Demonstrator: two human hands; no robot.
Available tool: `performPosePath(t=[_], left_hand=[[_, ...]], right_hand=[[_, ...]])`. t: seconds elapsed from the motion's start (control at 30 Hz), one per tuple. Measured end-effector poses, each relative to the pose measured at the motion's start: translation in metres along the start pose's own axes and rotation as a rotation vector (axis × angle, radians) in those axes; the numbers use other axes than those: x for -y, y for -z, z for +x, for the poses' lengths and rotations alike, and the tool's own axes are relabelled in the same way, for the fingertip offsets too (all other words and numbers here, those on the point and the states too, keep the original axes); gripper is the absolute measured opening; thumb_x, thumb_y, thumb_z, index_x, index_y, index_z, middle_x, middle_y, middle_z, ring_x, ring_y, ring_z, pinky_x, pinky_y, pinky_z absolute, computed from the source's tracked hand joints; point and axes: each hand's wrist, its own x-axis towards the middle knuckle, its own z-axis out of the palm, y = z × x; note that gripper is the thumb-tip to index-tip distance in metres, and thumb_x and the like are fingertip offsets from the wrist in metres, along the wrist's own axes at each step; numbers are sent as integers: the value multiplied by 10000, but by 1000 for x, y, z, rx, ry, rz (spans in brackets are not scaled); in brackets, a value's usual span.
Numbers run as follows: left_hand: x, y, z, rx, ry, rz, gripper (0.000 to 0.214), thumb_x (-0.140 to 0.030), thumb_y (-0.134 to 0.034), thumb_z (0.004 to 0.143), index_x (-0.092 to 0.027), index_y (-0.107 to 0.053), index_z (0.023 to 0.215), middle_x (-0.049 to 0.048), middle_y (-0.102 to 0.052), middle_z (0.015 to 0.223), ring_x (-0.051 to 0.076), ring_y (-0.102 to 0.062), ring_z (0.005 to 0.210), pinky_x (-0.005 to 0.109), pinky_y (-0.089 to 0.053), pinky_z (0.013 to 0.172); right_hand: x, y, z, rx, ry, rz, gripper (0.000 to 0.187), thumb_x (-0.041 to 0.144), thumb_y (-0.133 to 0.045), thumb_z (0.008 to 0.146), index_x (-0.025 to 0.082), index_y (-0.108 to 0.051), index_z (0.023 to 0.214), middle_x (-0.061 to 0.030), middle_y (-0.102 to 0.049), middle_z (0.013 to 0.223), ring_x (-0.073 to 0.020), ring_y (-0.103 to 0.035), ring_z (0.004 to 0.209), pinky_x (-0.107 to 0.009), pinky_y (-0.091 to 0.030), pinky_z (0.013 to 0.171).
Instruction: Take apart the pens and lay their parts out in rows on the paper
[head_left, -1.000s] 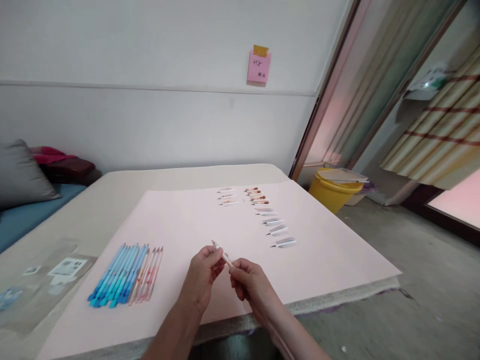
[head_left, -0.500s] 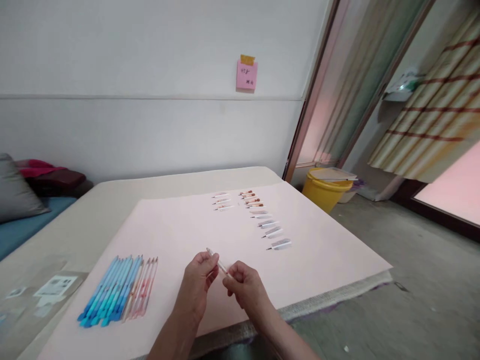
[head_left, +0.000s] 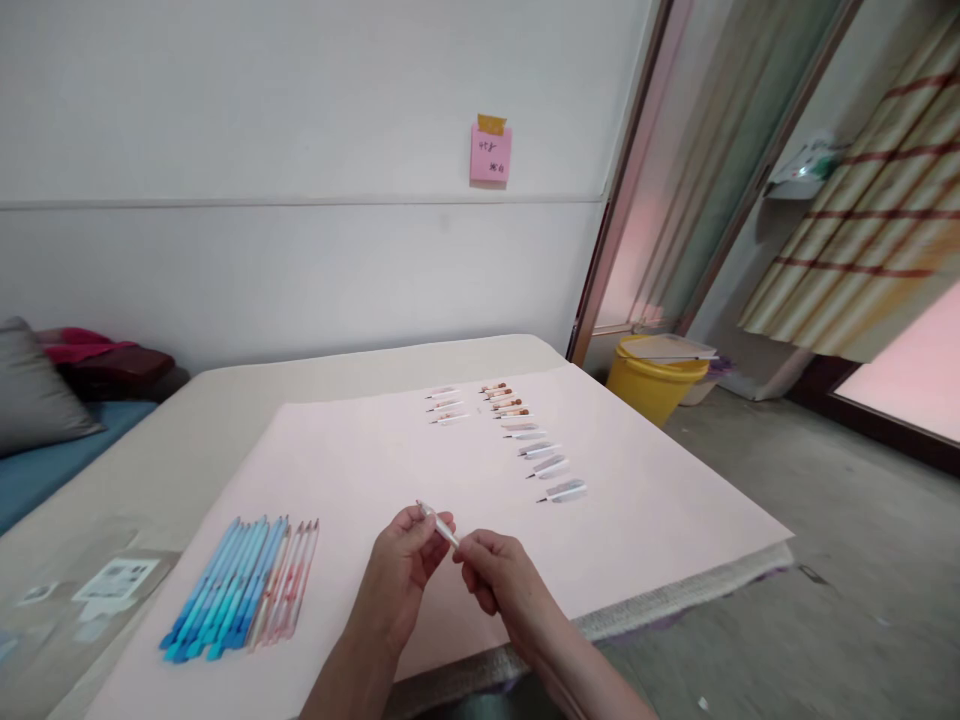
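Near the table's front edge, my left hand [head_left: 401, 565] pinches a slim whitish pen [head_left: 442, 528] between thumb and fingers. The pen slants, with its narrow tip up and to the left. My right hand [head_left: 499, 575] is closed, its thumb and fingertips at the pen's lower right end; they partly hide that end. Beyond my hands lie short white pen parts with dark tips [head_left: 566, 490] in a slanting column, some with brown figures [head_left: 511, 403]. A few similar parts [head_left: 448, 406] lie left of these. At left is a row of blue pens [head_left: 225, 590] beside pink clear pens [head_left: 289, 590].
A pale pink sheet [head_left: 375, 450] covers much of the cream table [head_left: 225, 410]. Clear plastic packaging [head_left: 112, 580] lies at the left edge. A yellow bin [head_left: 656, 385] stands on the floor beyond the table's right side. A pink note [head_left: 490, 155] is taped to the wall.
More of the pen's lower body shows between my hands now. My right hand has shifted slightly right and down, toward the pen's end. The camera view has moved slightly.
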Motion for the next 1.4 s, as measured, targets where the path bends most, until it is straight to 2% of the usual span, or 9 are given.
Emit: performPosePath(t=[0.17,0.33,0.43,0.57,0.63,0.87,1.1,1.27,1.4], left_hand=[[1,-2,-2,3,-29,1,189,-258,-693,668,-156,-553,745,33,-628,770,108,-578,651,253,-470,652],[3,0,-1,-22,6,-15,339,-230,-674,694,-177,-578,1014,89,-662,912,153,-624,790,296,-482,761],[3,2,0,-8,18,-15,291,-236,-671,701,-164,-596,973,101,-663,943,156,-626,810,293,-483,775],[1,3,0,-5,-16,4,187,-229,-670,702,-154,-604,860,96,-656,964,165,-614,874,286,-479,790],[1,3,0,-10,-20,10,176,-233,-665,708,-154,-598,850,102,-655,970,174,-605,916,283,-474,795],[3,0,-1,-50,-19,33,195,-270,-677,700,-156,-569,817,96,-664,942,136,-620,784,264,-475,751],[-1,1,-1,-77,-48,21,201,-244,-676,701,-146,-567,838,114,-662,930,165,-630,828,285,-496,754],[0,0,0,-90,-39,-1,204,-209,-652,723,-146,-557,893,130,-659,944,155,-640,738,283,-519,681],[3,2,1,-102,-10,7,275,-196,-642,734,-161,-543,988,137,-652,992,182,-649,820,297,-522,711]], right_hand=[[-3,-1,5,-119,72,-157,168,288,-579,695,169,-486,623,62,-443,465,-55,-332,365,-205,-216,379],[-6,3,9,-207,200,-180,181,270,-641,657,176,-492,614,79,-342,470,-59,-297,421,-208,-225,407],[-4,7,7,-153,142,-153,211,342,-630,691,164,-523,652,65,-379,496,-53,-295,411,-209,-201,397],[1,9,2,39,-17,-50,366,464,-435,823,132,-573,752,25,-469,524,-50,-321,363,-216,-154,378],[1,9,2,38,-49,-75,334,436,-463,807,132,-562,711,27,-467,504,-50,-319,351,-217,-149,371],[-5,9,11,-159,204,-273,163,256,-632,674,171,-500,631,71,-374,495,-66,-353,449,-199,-268,429],[3,11,4,23,7,-90,299,409,-442,824,145,-537,722,-2,-555,566,-67,-387,374,-210,-219,383],[2,14,9,-93,90,-49,146,253,-615,692,149,-521,656,51,-472,488,-57,-382,399,-196,-239,409],[3,16,10,-163,103,27,171,269,-653,666,155,-526,680,68,-444,475,-55,-386,402,-190,-256,415]])
